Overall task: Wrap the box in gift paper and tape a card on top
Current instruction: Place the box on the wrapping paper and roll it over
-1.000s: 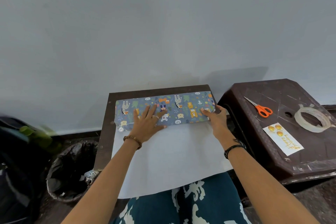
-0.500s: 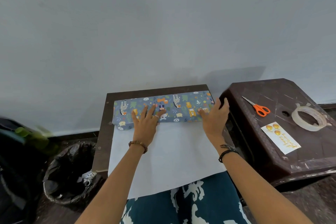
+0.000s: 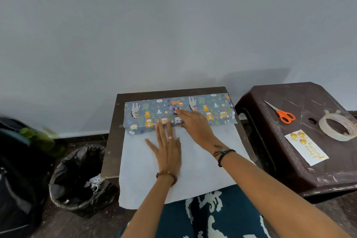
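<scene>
Likely a plain room in a home. Bare grey wall (image 3: 173, 25), dark floor. Small brown table (image 3: 114, 141) set against the wall, scuffed plastic stool (image 3: 289, 170) beside it, bin lined with a black bag (image 3: 77, 176) on the floor.

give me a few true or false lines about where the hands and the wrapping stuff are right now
1. The left hand lies flat on the white side of the gift paper. True.
2. The scissors are in the right hand. False: they lie on the brown stool.
3. The tape roll sits on the stool. True.
4. The card is taped onto the box. False: it lies loose on the stool, near the tape roll.
5. The right hand rests on the printed fold. True.
</scene>
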The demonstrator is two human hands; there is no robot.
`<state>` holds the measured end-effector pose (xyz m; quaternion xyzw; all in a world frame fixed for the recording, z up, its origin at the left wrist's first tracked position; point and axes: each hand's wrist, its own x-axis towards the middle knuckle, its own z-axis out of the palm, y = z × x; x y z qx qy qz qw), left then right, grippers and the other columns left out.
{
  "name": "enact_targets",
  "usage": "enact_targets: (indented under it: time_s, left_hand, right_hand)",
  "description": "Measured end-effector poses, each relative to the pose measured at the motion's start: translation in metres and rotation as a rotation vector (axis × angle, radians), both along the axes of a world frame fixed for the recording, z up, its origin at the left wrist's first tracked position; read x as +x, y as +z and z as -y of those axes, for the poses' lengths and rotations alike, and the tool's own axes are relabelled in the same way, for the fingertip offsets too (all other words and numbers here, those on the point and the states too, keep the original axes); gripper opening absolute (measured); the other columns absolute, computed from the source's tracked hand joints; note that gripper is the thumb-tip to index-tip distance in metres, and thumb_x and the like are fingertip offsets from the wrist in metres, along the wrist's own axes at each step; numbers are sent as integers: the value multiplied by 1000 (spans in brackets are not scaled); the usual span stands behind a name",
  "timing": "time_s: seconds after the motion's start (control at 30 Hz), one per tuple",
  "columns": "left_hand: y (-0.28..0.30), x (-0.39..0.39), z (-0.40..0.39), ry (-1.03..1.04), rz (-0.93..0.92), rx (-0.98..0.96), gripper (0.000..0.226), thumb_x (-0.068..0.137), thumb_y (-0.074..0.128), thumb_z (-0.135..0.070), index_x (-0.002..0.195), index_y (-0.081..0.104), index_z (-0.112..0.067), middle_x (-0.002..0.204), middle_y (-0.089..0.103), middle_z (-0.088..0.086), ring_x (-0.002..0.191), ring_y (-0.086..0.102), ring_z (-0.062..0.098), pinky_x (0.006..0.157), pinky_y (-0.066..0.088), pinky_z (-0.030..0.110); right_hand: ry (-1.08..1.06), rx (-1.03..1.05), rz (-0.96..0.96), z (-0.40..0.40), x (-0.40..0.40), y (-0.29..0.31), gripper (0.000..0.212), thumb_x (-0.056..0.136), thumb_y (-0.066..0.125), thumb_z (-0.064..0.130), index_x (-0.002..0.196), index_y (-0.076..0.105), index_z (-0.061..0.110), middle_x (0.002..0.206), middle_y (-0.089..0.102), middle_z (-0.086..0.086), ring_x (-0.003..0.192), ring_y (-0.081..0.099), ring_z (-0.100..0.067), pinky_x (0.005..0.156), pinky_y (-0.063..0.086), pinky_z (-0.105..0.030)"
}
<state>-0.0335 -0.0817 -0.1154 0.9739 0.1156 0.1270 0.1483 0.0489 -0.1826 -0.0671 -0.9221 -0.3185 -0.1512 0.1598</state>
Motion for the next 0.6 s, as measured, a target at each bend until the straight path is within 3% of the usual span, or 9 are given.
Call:
enact_targets:
  time_s: [0.13,0.2,0.3,0.37,0.43,0.5,0.6]
  left_hand:
    - [-10,-13,1,6,-187,43,64,97,5,-47,142,34,-11,153,21,17,145,6,22,103,13,60]
    - [-6,-13,1,5,-224,43,69,98,0,-46,135,48,-12,147,35,18,138,28,25,102,20,62]
    - [1,-15,3,-21,-264,20,70,98,0,-44,130,53,-13,140,44,19,127,48,28,97,32,65]
    - [3,-17,2,-40,-319,9,71,99,0,-42,125,58,-12,133,52,18,121,54,29,91,36,67]
    - [5,-17,1,-45,-366,33,68,99,5,-41,120,63,-12,126,59,17,117,57,29,88,38,67]
    - [17,-19,-3,-57,-330,52,52,99,23,-40,124,59,-12,131,54,15,123,51,28,96,35,63]
    - [32,-10,-15,-95,-153,-131,39,96,45,-36,126,51,-11,134,43,7,129,38,24,106,29,40]
  right_hand:
    - [-14,-2,44,0,0,3,62,46,92,15,104,71,11,101,73,-1,82,71,-15,70,57,-29]
    - [-23,-13,17,0,-2,7,57,51,90,16,105,70,13,104,72,-1,85,71,-15,70,56,-28]
    - [-25,-24,-113,-1,-3,12,47,80,70,14,126,57,14,128,60,-3,109,63,-22,91,49,-33]
    - [-29,-28,-147,-1,-3,11,45,88,62,15,132,51,15,135,54,-2,115,58,-24,97,45,-32]
    - [-26,-54,-167,-2,-2,13,45,91,58,17,134,49,17,139,50,0,117,56,-22,96,44,-30]
    - [-23,-67,-201,-2,0,19,42,92,56,19,134,49,19,136,54,0,114,58,-21,92,46,-29]
    - [-52,-58,-227,-1,1,25,39,91,57,20,130,54,20,110,69,-4,97,65,-21,78,48,-27]
